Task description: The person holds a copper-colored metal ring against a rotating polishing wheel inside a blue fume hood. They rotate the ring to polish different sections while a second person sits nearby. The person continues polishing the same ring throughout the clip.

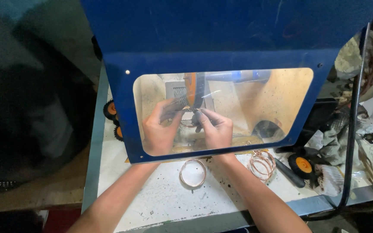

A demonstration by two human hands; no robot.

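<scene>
Hood (221, 39), blue metal, stands on the white tabletop (160, 198) and encloses the work; we look in through its clear window (255, 99). Inside we see a buff-coloured chamber with an orange wheel (194, 88) mounted upright near the middle, a bluish light (238, 75) behind it and a dark round opening (267, 128) at the lower right of the chamber floor.

Both of our forearms pass under the lower edge of the hood. Our left hand (160, 129) is curled, with thumb and fingers pinched toward the base of the wheel. Our right hand (216, 129) is likewise curled, its fingertips, dark with grime, closed just below the wheel. Between the two hands we make out a thin ring-shaped piece (189, 122), held close under the wheel's rim; through the window we cannot tell whether it touches the wheel. Both hands appear to be pinching this piece from opposite sides.

Outside the hood, on the tabletop between our forearms, lies a pair of copper-coloured bangles (193, 172), stacked flat. A larger cluster of similar bangles (262, 163) lies just right of our right forearm, overlapping one another. A dark rod-like tool (290, 172) lies beside that cluster. Small orange-and-black wheels sit at both sides: one (302, 166) to the right by crumpled cloth (331, 146), two (111, 110) at the hood's left edge. A dark cable (355, 129) runs down the right side.
</scene>
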